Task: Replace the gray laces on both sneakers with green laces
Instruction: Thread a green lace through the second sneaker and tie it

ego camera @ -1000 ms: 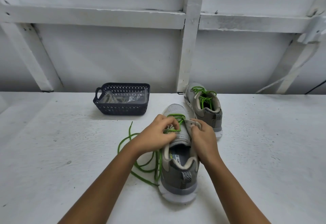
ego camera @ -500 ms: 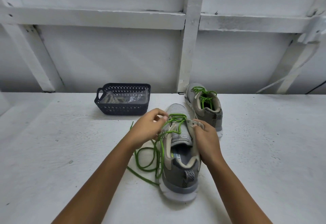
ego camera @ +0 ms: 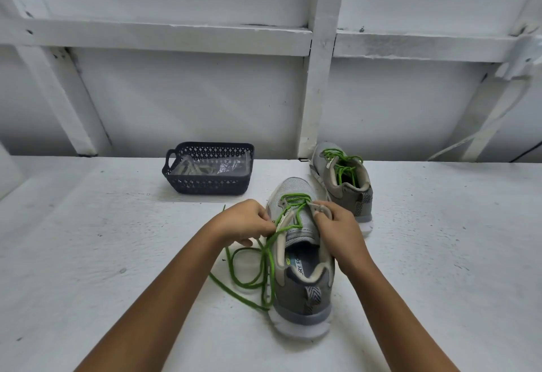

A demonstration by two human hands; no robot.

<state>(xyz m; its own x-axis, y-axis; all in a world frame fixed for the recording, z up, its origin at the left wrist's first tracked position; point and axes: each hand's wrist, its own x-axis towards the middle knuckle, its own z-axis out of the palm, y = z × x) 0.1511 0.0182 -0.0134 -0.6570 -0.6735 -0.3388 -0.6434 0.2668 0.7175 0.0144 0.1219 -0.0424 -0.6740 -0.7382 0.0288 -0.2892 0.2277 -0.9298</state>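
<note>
Threading step on near sneaker (ego camera: 305, 292): standing on table (ego camera: 117, 254), heel toward camera, tongue exposed. Only lower eyelets crossed by green lace (ego camera: 294, 196) so far, with the rest looped loose on the table just left of the shoe.

Pinching lace at left eyelet row with left hand (ego camera: 243, 222), fingers curled tight on it. Gripping sneaker's right eyelet strip with right hand (ego camera: 337, 231), thumb and fingers closed on the flap, holding it outward.

Far sneaker (ego camera: 343, 184) near back wall, already carrying green. Looks done, but can't confirm a bow. Dark basket (ego camera: 205, 188) back left with a clear bag and pale tangle inside, probably old gray laces, not verifiable.

For this step:
- Pull slack through fully before next crossing.
- Keep lace flat, no twist.
- Feed tip the same way as the row below.
- Keep right hand steadying the flap to hold the next eyelet open and reachable.
- Mind the loose loops on the table: easy snag or knot if yanked fast.
- Even up both tails before going higher.

Probably past halfway overall.
</note>
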